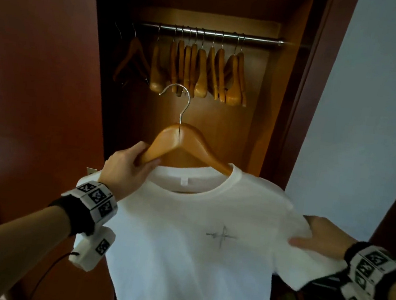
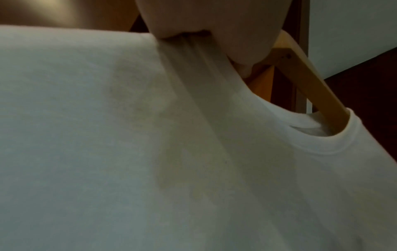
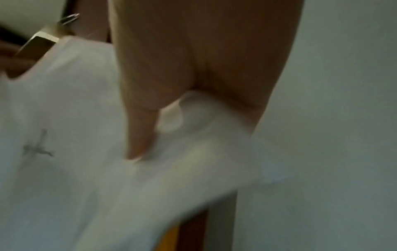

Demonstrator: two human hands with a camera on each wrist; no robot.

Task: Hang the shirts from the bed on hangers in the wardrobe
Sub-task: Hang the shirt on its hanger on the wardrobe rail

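Left hand [image 1: 129, 166]: curled round the left arm of the wooden hanger [image 1: 180, 143], pinching the shirt's left shoulder fabric against it; the left wrist view shows cloth bunched under the grip.
Right hand [image 1: 322, 238]: pinching the right sleeve of the white T-shirt [image 1: 193, 248], thumb on top and fingers underneath, drawing the cloth out sideways.
Shirt: held up in the air in front of the open wardrobe [image 1: 283, 110], front facing the camera, small grey mark on the chest.
Fit on hanger: right arm of the hanger passes inside the collar and under the right shoulder; left arm sits outside the neckline, bare wood showing above the collar.
Hook [image 1: 178, 93]: free, well below the rail [image 1: 210, 34], not caught on anything.
Rail: row of empty wooden hangers [image 1: 200, 73] bunched toward the middle; bare stretch near the right end.
Done so far: shirt carried to the wardrobe and half threaded onto a hanger.
Left to do, as judged: left shoulder over the hanger's left arm, sleeves straightened, hook lifted onto the rail.
Other shirts: bed out of view, so remaining count cannot be told.
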